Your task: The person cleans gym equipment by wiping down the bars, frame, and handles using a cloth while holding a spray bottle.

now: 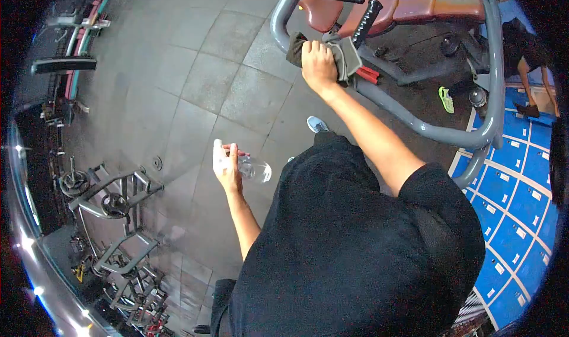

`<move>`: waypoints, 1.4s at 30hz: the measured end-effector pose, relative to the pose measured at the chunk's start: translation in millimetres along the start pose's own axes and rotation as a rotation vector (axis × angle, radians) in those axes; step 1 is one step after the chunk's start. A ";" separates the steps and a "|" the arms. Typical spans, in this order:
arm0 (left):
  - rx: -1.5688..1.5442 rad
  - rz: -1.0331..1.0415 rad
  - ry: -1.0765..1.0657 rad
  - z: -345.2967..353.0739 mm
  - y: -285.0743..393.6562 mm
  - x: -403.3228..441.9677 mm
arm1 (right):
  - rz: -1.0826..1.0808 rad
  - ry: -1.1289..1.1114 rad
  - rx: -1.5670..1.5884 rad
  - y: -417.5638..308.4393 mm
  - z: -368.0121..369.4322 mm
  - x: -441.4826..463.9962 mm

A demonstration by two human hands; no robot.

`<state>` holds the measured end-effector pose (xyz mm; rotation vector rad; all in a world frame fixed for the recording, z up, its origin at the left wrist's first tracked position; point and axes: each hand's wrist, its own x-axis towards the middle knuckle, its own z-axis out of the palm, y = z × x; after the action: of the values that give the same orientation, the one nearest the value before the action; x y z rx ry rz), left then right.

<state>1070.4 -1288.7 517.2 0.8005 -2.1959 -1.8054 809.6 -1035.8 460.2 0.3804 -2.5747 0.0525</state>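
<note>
My right hand (320, 66) is closed on a dark grey cloth (349, 57), pressing it against the grey tube frame (388, 105) of an exercise machine. Below and to the left, my left hand (225, 166) grips a clear spray bottle (256, 170) by its neck; a bit of its red trigger head shows between the fingers. The bottle is tilted, with its base toward my body. Close to the cloth are a black ribbed handle (367, 22) and red-brown pads (415, 4) of the same machine.
Dark rubber tiles (249, 97) cover the floor. Weight machines (115, 204) line the left side. Blue lockers (510, 198) stand at the right, near another person (524, 58). A green shoe (446, 100) shows beyond the frame.
</note>
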 end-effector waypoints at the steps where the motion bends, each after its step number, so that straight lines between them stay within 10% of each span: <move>1: -0.049 -0.032 0.025 2.0 -2.7 -1.7 | 0.019 0.004 0.019 -1.0 2.1 0.2; 6: -0.043 -0.065 0.073 3.6 -10.2 -11.1 | 0.310 -0.832 0.458 -1.1 -30.8 82.3; 12: -0.082 -0.084 0.057 22.1 -4.0 0.1 | 0.915 -1.040 1.485 -6.9 21.1 116.8; 20: -0.074 0.003 -0.039 40.9 8.5 13.5 | -0.044 -0.396 0.455 7.2 -19.3 33.4; 25: -0.048 -0.124 0.006 21.7 -9.7 -6.6 | -0.171 -0.146 0.214 22.9 -24.8 -6.2; 32: -0.094 -0.150 0.224 -3.9 -21.2 -32.9 | 0.377 -0.413 0.475 -31.4 6.1 76.2; 39: -0.136 -0.150 0.233 -2.9 -15.0 -25.3 | 1.429 -0.530 1.521 -18.5 101.8 139.6; 42: -0.151 -0.116 0.258 -2.5 -14.6 -23.6 | 1.254 -0.386 2.202 -5.8 102.7 139.3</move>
<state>1095.5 -1280.3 508.4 1.0781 -1.8649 -1.7788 645.6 -1088.9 443.3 -0.6621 -1.2905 3.2046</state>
